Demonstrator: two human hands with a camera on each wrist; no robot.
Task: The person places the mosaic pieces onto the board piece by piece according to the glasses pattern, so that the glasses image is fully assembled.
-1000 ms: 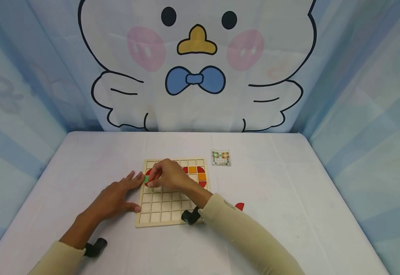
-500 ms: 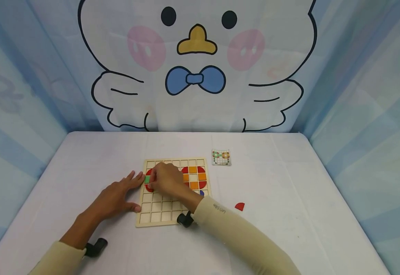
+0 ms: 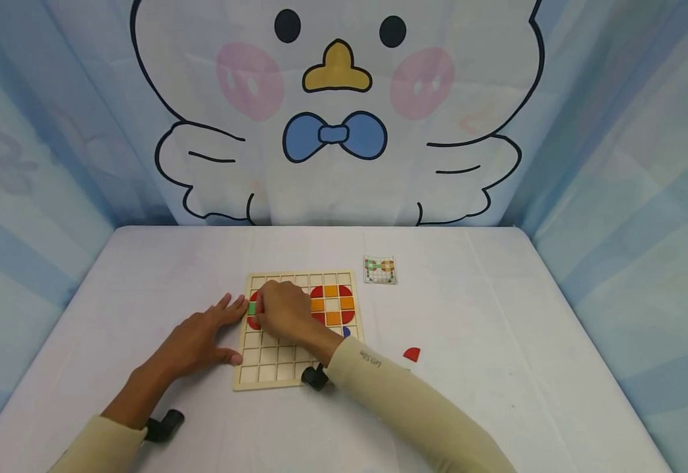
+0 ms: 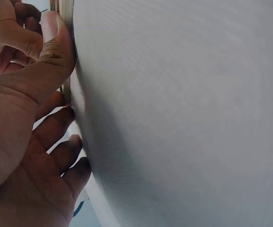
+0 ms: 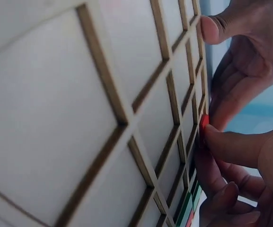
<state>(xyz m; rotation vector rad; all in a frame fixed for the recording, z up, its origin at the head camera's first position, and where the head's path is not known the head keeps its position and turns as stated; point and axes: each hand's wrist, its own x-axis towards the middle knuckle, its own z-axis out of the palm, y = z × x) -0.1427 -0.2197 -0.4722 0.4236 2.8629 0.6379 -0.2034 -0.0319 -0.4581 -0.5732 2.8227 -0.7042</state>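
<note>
A wooden grid board (image 3: 269, 356) lies on the table with flat red, orange, green and blue tiles in some of its cells. My left hand (image 3: 203, 338) rests at the board's left edge, fingers spread, with its thumb against the frame in the left wrist view. Over the board's upper left part, my right hand (image 3: 284, 311) has its fingers curled. In the right wrist view, its thumb and forefinger pinch a red quarter-circle tile (image 5: 204, 124) at the grid. A green tile (image 3: 252, 309) shows just beside that hand. The cells under the right hand are hidden.
One loose red quarter-circle tile (image 3: 412, 355) lies on the table to the right of the board. Behind the board's right corner is a small pattern card (image 3: 380, 270). A printed curtain (image 3: 334, 190) hangs behind the table.
My right hand has come down onto the board and shifted slightly left and toward me, uncovering orange and red tiles and a blue one on the right side. The left hand stays put.
</note>
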